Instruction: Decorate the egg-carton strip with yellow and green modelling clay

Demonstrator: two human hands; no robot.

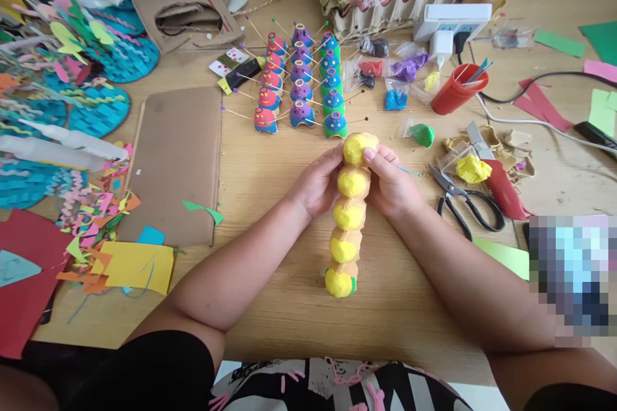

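Note:
A strip of egg carton cups (pixel 351 215) stretches toward me above the table, each cup topped with yellow clay and the nearest one edged with green. My left hand (pixel 318 183) grips its far end from the left, fingers partly hidden behind it. From the other side my right hand (pixel 393 186) holds the same end, thumb pressed on the farthest yellow cup. A thin blue stick (pixel 409 171) pokes out by the right fingers; whether that hand holds it I cannot tell. Beyond the hands stand three decorated egg carton strips, red (pixel 267 99), purple (pixel 301 90) and blue-green (pixel 333 99).
To the right lie black-handled scissors (pixel 470 199), a utility knife (pixel 504 186), yellow clay (pixel 473 168), green clay (pixel 424 135) and a red cup (pixel 460 90) with sticks. Cardboard (pixel 173 160), paper scraps (pixel 139 264) and blue woven pieces (pixel 99 112) are left. Egg cartons (pixel 400 3) stack behind.

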